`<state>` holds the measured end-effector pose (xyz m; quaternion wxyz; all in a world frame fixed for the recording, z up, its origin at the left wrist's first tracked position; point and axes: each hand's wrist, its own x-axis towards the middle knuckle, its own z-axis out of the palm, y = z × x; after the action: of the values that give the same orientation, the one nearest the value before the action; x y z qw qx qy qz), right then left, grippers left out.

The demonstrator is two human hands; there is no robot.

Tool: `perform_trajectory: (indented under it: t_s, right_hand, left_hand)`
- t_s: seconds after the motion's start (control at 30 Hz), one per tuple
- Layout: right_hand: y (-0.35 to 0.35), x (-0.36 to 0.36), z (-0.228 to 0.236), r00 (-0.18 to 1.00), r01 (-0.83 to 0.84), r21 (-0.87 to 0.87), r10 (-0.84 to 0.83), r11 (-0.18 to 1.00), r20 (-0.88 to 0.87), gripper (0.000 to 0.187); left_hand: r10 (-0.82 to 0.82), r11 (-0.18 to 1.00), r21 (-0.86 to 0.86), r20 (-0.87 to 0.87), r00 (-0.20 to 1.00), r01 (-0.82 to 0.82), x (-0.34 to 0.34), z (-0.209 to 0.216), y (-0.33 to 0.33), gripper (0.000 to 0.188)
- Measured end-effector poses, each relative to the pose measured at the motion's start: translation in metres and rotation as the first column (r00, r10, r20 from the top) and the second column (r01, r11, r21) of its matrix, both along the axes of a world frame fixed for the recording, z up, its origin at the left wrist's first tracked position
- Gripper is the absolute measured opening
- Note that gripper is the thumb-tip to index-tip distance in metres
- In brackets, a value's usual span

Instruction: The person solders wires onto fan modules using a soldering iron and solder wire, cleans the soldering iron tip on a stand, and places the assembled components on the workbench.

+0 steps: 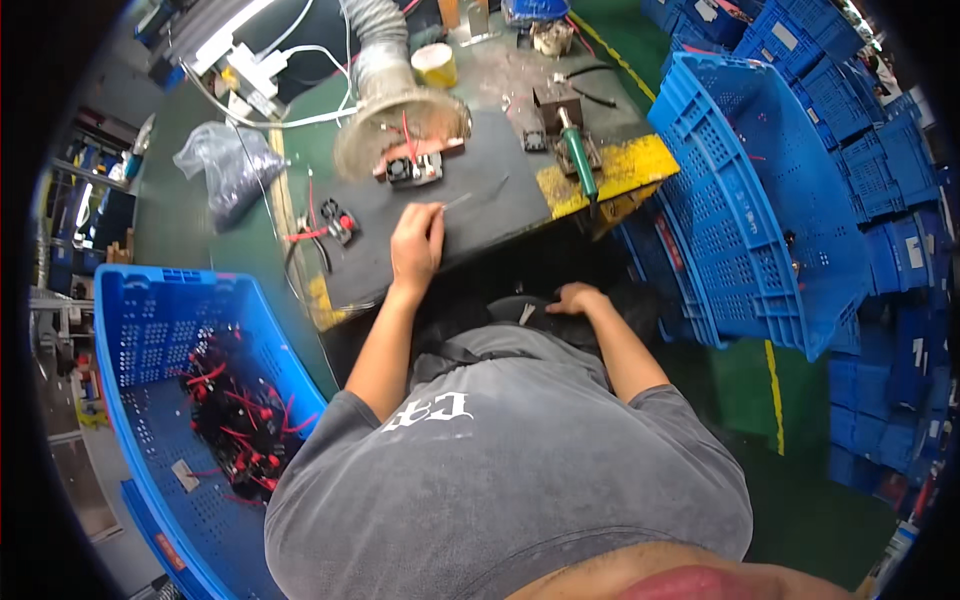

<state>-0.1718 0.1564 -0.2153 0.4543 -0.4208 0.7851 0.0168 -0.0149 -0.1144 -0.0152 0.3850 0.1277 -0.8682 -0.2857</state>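
Note:
My left hand point(417, 245) is over the front part of the dark mat point(470, 220), fingers closed. A thin, pale strip point(457, 201) sticks out from its fingertips. Beyond it, a small black fan point(413, 168) with a white part and a red wire sits at the mouth of the exhaust duct point(375, 125). To the left lies another small black and red part point(340, 222) with red wires. My right hand point(578, 298) is below the table's edge by my lap, fingers curled at a dark object whose kind is unclear.
A green-handled soldering iron point(577, 160) rests in its stand, beside another small fan point(535, 140). A plastic bag point(230, 170) lies at left. The left blue crate point(130, 350) holds many black parts with red wires; another blue crate point(730, 200) stands at right.

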Motion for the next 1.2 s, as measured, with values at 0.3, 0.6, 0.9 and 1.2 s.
perform_trajectory:
  t_s: [0.3,0.6,0.9,1.2]
  right_hand:
    - [0.069,-0.040,0.208,0.893,0.390,-0.462,-0.449,0.797,-0.020,0.020]
    - [-0.013,-0.059,0.261,0.727,-0.352,-0.740,-0.330,0.574,-0.602,0.068]
    - [-0.048,-0.074,0.221,0.789,-0.358,-0.839,-0.347,0.410,-0.507,0.046]
    - [-0.068,-0.082,0.215,0.814,-0.227,-0.932,-0.470,0.284,-0.341,0.050]
  left_hand:
    - [0.060,0.988,0.146,-0.054,0.997,-0.052,0.012,-0.006,-0.006,0.010]
    - [0.066,0.978,0.203,-0.048,0.997,-0.055,0.016,-0.004,-0.004,0.011]
    - [0.069,0.963,0.265,-0.102,0.992,-0.040,0.025,0.016,0.000,0.013]
    - [0.119,0.890,0.452,-0.115,0.986,-0.055,0.047,0.029,-0.015,0.014]
